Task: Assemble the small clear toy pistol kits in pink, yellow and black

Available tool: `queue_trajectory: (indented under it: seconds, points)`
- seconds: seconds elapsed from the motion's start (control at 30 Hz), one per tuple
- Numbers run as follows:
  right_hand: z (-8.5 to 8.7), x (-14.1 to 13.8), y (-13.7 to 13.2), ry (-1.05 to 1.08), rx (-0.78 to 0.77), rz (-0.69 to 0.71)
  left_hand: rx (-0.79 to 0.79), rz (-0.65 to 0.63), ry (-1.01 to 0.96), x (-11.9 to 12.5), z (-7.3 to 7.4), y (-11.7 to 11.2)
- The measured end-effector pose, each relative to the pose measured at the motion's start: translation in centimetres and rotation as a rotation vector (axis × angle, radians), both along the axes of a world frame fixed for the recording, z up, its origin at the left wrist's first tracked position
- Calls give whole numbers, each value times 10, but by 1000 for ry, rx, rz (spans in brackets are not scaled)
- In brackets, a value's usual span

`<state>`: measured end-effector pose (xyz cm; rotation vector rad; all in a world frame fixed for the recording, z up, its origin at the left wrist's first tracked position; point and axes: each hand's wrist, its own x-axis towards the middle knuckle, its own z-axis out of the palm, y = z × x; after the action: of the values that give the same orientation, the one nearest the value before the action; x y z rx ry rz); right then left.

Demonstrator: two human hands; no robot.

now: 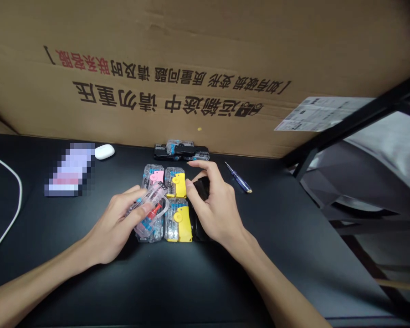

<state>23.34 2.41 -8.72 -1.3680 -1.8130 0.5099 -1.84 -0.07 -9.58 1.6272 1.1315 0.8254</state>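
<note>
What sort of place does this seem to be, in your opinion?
Probably a small home workspace or hobby desk: a black desk stands against a large cardboard carton, with a small screwdriver and a white earbud case on it.

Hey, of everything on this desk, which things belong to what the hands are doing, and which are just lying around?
In use:
left hand holding a clear plastic padlock
right hand at a black padlock
yellow padlock
pink padlock

Lying around:
screwdriver
white earbud case
white cable

Bare forearms [37, 286] end in long, slim fingers [205, 166].
</note>
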Motion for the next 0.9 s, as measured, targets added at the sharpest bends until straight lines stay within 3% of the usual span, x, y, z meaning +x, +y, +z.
queue_trajectory:
  seconds: [0.3,0.43,0.63,0.77,0.9]
  points:
    - [3,-2,-2,19,37,32,29,15,21,1,3,-2]
    - [3,-2,-7,36,150,177,58,29,-16,-2,2,-2]
    - [0,-10,-16,-105,416,392,-32,88,-174,2,7,-2]
    - [-1,-13,-16,-281,433,430,-81,101,-282,5,10,-4]
    - [-4,-12,-15,-319,421,431,-96,29,-312,4,9,-7]
